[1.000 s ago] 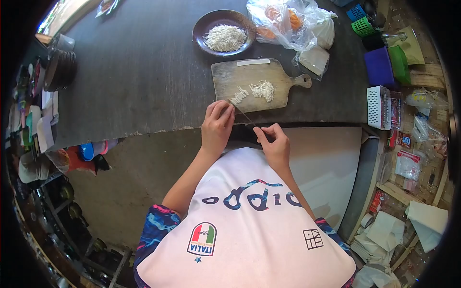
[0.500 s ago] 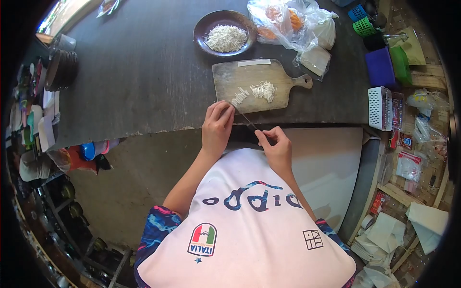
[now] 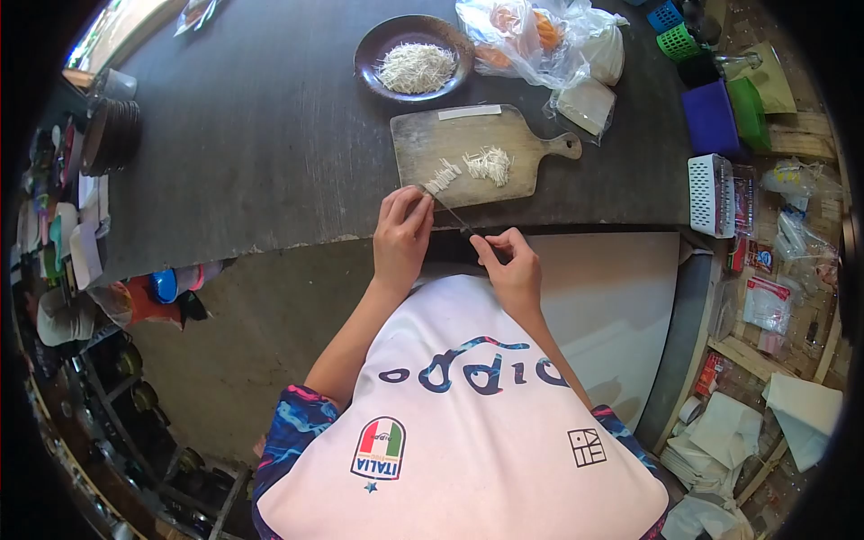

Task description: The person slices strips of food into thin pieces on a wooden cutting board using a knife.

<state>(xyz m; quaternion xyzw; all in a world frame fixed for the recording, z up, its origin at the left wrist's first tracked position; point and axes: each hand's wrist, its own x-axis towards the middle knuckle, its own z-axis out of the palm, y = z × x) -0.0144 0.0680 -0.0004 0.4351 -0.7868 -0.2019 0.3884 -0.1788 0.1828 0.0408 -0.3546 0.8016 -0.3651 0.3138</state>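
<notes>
My right hand (image 3: 509, 261) is closed round the dark handle of a small knife (image 3: 455, 217). Its thin blade points up and left, to the fingertips of my left hand (image 3: 402, 225). Those fingers are bent and pressed together at the front left corner of a wooden cutting board (image 3: 423, 135); what they pinch is hidden. Just beyond the fingertips lies a row of short pale cut strips (image 3: 442, 177). A pile of finer pale shreds (image 3: 489, 166) sits to its right. One long white strip (image 3: 469, 112) rests along the board's far edge.
Behind the board stands a dark plate (image 3: 367, 65) heaped with white shreds (image 3: 416, 68). Plastic bags (image 3: 531, 40) with orange contents and a wrapped pale block (image 3: 587, 106) are beside it. Baskets (image 3: 711, 198) line the right; stacked dark dishes (image 3: 112, 135) stand at the left.
The whole view has shifted slightly, so the board and plate appear a little higher and further left. Both hands keep nearly the same pose, and the cut pieces look unchanged.
</notes>
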